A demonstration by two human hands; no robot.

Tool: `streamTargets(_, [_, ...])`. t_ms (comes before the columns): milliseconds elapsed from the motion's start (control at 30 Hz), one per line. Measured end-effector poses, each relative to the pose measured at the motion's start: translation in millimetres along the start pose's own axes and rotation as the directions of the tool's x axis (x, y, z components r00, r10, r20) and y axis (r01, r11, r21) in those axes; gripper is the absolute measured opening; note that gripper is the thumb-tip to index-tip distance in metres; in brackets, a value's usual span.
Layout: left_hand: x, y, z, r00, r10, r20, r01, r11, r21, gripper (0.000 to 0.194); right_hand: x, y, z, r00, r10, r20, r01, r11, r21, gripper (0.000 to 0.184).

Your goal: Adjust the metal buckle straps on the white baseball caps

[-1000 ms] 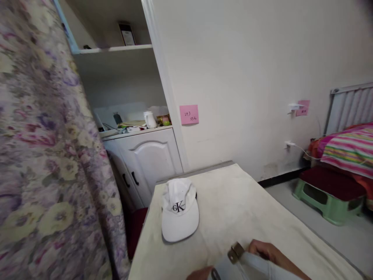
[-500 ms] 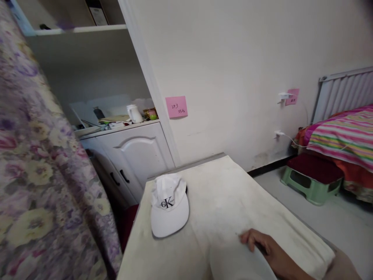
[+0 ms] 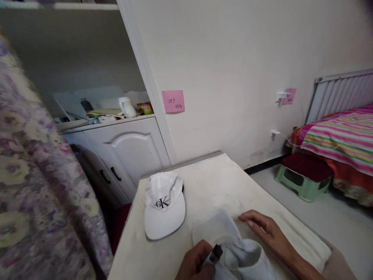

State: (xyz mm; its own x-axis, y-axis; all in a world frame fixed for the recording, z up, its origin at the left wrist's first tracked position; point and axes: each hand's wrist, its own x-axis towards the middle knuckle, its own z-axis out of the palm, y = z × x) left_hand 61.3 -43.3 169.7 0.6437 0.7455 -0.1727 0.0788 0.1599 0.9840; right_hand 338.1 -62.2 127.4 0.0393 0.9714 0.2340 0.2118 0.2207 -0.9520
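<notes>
At the table's near edge is a pale cap (image 3: 243, 254), its brim pointing away from me and its crown partly cut off by the frame. My left hand (image 3: 198, 259) is closed on the cap's left side, by a small dark piece whose kind is unclear. Beside the cap's right side, my right hand (image 3: 266, 229) has its fingers stretched out and holds nothing. A second, white cap (image 3: 163, 206) with a black "CK" mark lies farther left on the table, brim towards me, with neither hand on it.
A pale cloth covers the table (image 3: 210, 175), which stands near the wall. On the left are a floral curtain (image 3: 43, 175) and a white cabinet (image 3: 131, 151) with a white jug (image 3: 127, 107) on it. A green stool (image 3: 305, 175) stands by the bed (image 3: 344, 132) at right.
My left hand has come into view, gripping the pale cap. That cap's crown now shows. My right hand has left the brim and its fingers have straightened. The view has shifted slightly.
</notes>
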Motion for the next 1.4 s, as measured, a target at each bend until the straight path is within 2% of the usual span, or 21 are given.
streamTargets(67, [1.4,0.8,0.5,0.999,0.007,0.052,-0.006,1.0,-0.021,0.05,-17.9,-23.9,-2.0,0.995,-0.037,0.096,0.047,0.994,-0.1,0.03])
streamTargets(167, [0.5,4.9,3.6,0.993,0.025,0.112,-0.022,0.999,-0.035,0.05,-31.6,-50.3,5.1,0.965,-0.008,0.262,0.073,0.968,-0.239,0.022])
streamTargets(267, [-1.7,4.3,6.5,0.993,0.026,0.116,-0.02,0.999,-0.05,0.045,-32.8,-62.0,16.2,0.927,0.068,0.369,0.075,0.93,-0.36,0.02])
streamTargets(400, [-2.2,-0.3,9.6,0.993,0.059,0.099,-0.052,0.996,-0.072,0.041,-30.7,-65.8,22.8,0.867,0.118,0.484,0.116,0.897,-0.427,0.015])
streamTargets(467, [-2.1,0.7,11.4,0.992,0.077,0.102,-0.069,0.994,-0.087,0.04,-31.5,-65.0,21.1,0.877,0.106,0.468,0.124,0.892,-0.435,0.015])
streamTargets(533, [-3.0,4.5,12.9,0.994,0.071,0.089,-0.063,0.994,-0.09,0.04,-33.2,-63.3,17.0,0.922,0.096,0.376,0.074,0.908,-0.412,0.015])
streamTargets(600, [-5.1,9.6,14.1,0.997,0.056,0.053,-0.052,0.996,-0.073,0.041,-34.3,-62.1,12.5,0.964,0.101,0.245,-0.016,0.945,-0.327,0.009])
streamTargets(667, [-7.6,14.0,15.0,0.998,0.054,0.031,-0.052,0.997,-0.057,0.04,-34.3,-62.3,9.1,0.978,0.123,0.17,-0.093,0.98,-0.175,0.002])
streamTargets(800, [-11.0,16.9,17.1,0.996,0.082,0.029,-0.081,0.996,-0.035,0.037,-32.2,-64.5,6.9,0.959,0.105,0.263,-0.127,0.99,0.065,0.022])
streamTargets(933, [-10.7,15.5,17.4,0.994,0.101,0.042,-0.1,0.995,-0.027,0.034,-30.4,-65.4,6.7,0.948,0.089,0.307,-0.126,0.986,0.105,0.037])
streamTargets(1067, [-10.2,14.7,14.2,0.993,0.105,0.046,-0.104,0.994,-0.028,0.035,-31.3,-76.8,4.7,0.959,0.098,0.266,-0.115,0.992,0.05,0.039])
streamTargets(1200, [-12.0,15.8,12.3,0.995,0.093,0.041,-0.093,0.996,-0.004,0.034,-32.9,-99.9,0.6,0.955,0.097,0.281,-0.097,0.995,-0.014,0.037])
streamTargets(1400, [-15.7,19.3,12.8,0.993,0.118,0.022,-0.119,0.992,0.049,0.035,-25.0,-121.9,3.6,0.942,0.077,0.327,-0.155,0.963,0.22,0.028])
